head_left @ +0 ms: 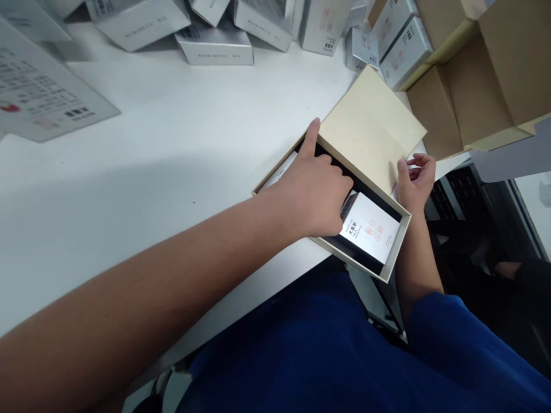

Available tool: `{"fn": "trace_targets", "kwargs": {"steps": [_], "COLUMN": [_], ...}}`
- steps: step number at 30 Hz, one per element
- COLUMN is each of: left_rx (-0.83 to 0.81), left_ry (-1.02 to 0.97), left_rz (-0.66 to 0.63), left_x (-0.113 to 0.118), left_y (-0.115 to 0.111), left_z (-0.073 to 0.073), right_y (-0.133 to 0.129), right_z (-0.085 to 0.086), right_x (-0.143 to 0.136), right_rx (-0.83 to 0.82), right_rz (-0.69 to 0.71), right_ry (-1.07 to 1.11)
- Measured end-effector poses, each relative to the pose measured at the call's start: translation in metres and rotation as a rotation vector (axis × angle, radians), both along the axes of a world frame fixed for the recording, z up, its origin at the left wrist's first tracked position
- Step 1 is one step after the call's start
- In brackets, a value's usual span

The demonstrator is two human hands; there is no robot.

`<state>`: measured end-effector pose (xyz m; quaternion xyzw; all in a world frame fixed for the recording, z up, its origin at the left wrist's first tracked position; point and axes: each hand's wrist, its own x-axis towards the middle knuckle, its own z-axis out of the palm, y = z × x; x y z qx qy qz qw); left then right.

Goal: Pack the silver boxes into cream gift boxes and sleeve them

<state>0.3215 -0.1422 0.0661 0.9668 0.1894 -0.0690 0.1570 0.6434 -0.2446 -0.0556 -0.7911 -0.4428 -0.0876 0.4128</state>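
My left hand (321,192) reaches palm down into a shallow cream gift box (399,248) with a black lining. One finger stretches up to the back rim; the others curl down beside a white carton (372,226) with orange and black print, their tips hidden. A second white carton (279,172) shows at the box's left end, partly under the hand. The cream lid (372,123) leans open behind the box. My right hand (416,178) is beside the lid's right edge, loosely curled, thumb and fingers apart, with nothing visible in it.
Several silver-white cartons (215,47) lie along the back of the white table (172,143). A large printed white box (51,94) is at the left. Open cream boxes with brown insides (477,80) stand at the right. Part of another person (525,287) shows at the far right.
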Motion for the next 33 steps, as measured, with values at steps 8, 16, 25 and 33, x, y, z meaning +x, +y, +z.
{"fn": "trace_targets", "kwargs": {"steps": [8,16,25,33], "left_rx": [0.007,0.049,0.041,-0.084], "left_ry": [-0.081,-0.077,-0.115,-0.164], "left_rz": [0.005,-0.020,-0.046,-0.067], "left_x": [0.001,0.001,0.001,0.000], "left_y": [0.002,0.001,-0.001,0.005], "left_z": [-0.010,-0.005,-0.010,-0.014], "right_y": [0.000,0.001,0.000,-0.001], "right_z": [0.000,0.000,-0.002,-0.005], "right_x": [-0.001,-0.001,0.003,0.009], "right_rx": [0.006,-0.003,-0.027,-0.020], "right_rz": [-0.006,-0.006,-0.013,-0.003], "right_ry": [0.004,0.016,-0.011,-0.014]}}
